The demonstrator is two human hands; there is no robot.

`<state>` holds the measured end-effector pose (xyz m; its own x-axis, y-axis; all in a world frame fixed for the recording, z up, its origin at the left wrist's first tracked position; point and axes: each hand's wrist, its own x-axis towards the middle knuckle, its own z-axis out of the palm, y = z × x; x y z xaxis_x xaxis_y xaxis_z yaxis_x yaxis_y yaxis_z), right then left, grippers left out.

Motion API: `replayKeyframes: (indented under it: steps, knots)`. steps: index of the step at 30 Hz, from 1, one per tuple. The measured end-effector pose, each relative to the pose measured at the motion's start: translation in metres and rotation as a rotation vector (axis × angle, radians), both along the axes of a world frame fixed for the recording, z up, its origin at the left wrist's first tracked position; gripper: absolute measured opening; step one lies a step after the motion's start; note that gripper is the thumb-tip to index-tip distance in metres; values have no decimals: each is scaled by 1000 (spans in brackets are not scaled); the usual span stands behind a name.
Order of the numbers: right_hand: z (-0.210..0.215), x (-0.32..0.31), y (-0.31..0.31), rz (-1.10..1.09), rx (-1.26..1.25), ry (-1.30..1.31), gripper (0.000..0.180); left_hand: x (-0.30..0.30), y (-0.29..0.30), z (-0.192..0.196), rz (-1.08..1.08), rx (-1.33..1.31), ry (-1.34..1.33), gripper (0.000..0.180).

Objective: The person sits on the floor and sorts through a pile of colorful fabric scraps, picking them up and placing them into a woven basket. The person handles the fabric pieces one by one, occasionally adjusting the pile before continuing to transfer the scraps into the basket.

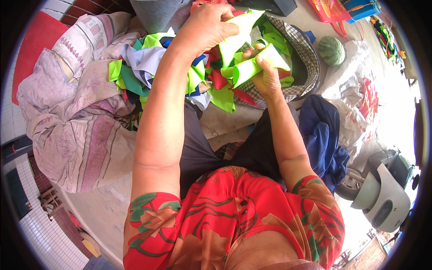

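My left hand (202,30) is closed at the top of the view, pinching a bright yellow-green cloth scrap (239,35) that hangs down from the fingers. Just below and to the right, my right hand (267,77) grips another stretch of neon green cloth (245,72) between thumb and fingers, its edge folded over. Whether the two are one piece I cannot tell. Under both hands lies a heap of cloth scraps (146,63) in green, grey-blue, red and navy. A container with a checked fabric lining (307,56) holds more neon scraps beside my right hand.
A large patterned cloth bundle (85,135) fills the left. A grey bucket (159,13) stands at the back. Rightward are a watermelon (331,50), white plastic bags (353,90), dark blue cloth (319,130) and a grey-white wheeled machine (382,198).
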<state>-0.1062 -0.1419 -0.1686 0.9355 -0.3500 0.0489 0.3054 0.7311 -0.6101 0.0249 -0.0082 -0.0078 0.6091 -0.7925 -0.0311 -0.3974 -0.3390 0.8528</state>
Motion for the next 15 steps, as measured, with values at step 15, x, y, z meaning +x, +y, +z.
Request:
replayKeyframes:
  steps: [15]
  knots:
    - [3, -4, 13, -132, -1356, 218, 30, -22, -18, -30, -80, 369, -535, 19]
